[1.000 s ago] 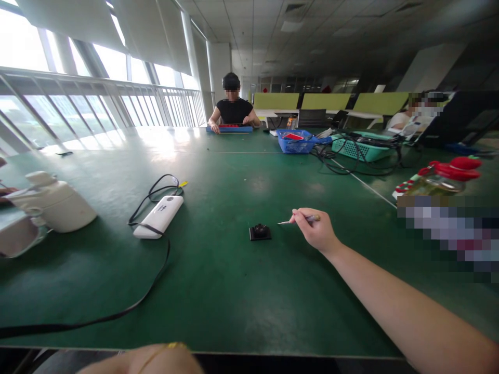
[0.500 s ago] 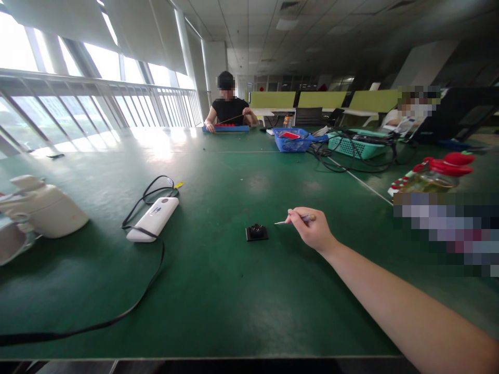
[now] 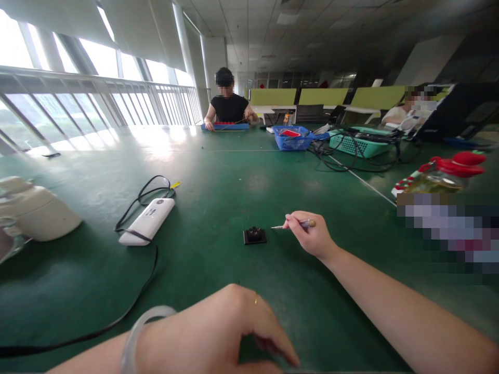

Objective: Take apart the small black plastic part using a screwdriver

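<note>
My right hand [image 3: 311,236] is closed in a pinch around a small thin-shafted screwdriver [image 3: 311,223]. Its slim metal tip points left, just apart from a small black part [image 3: 254,235] that sits on the green table [image 3: 218,200]. That part has a flat square base and a raised round middle; finer detail is too small to tell. At the bottom of the view is my left hand [image 3: 234,324], with a pale bangle [image 3: 134,337] on its wrist. Its fingers curve downward with a gap to the thumb, and I see nothing held in them.
A white power bank [image 3: 148,222] with a black cable lies to the left, beside a cream-coloured container [image 3: 37,213]. A red-lidded bottle [image 3: 448,174] stands at right. Farther back are a blue basket [image 3: 292,143], a green basket [image 3: 360,148] with cables, and a seated person [image 3: 226,109].
My left hand has come into view from below. The right hand stays beside the black part with the screwdriver, while the view has shifted slightly.
</note>
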`<action>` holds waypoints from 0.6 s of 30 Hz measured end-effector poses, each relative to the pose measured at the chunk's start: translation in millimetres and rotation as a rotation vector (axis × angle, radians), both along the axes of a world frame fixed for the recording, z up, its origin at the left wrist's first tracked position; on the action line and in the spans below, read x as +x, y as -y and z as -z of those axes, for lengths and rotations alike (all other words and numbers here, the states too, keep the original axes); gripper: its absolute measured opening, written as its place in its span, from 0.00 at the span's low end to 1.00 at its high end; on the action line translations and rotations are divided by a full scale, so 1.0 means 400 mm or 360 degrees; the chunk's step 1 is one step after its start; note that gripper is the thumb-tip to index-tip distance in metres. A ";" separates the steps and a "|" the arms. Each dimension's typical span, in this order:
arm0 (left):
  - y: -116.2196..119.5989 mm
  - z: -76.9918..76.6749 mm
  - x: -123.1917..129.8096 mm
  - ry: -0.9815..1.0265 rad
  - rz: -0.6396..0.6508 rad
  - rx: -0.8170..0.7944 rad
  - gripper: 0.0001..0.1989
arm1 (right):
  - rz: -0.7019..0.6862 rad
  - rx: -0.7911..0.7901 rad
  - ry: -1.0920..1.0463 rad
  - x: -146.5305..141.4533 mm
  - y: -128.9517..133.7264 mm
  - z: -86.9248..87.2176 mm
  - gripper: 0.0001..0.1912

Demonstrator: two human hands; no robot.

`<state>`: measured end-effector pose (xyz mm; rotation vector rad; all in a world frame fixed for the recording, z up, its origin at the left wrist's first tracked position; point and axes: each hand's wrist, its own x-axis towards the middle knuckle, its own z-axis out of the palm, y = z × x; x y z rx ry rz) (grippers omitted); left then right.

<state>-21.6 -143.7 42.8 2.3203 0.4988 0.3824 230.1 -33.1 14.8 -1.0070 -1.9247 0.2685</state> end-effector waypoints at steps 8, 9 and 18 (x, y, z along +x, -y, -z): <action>-0.199 -0.001 0.029 -0.0063 -0.0597 0.0422 0.07 | 0.0004 0.0006 -0.0056 0.001 0.002 -0.005 0.18; -0.219 0.007 0.028 -0.0063 -0.0683 0.0429 0.10 | 0.0004 0.0011 -0.0078 0.001 0.005 -0.006 0.19; -0.309 0.058 0.036 -0.0306 -0.0855 0.0434 0.17 | -0.0325 0.0061 -0.0077 -0.020 0.056 -0.033 0.16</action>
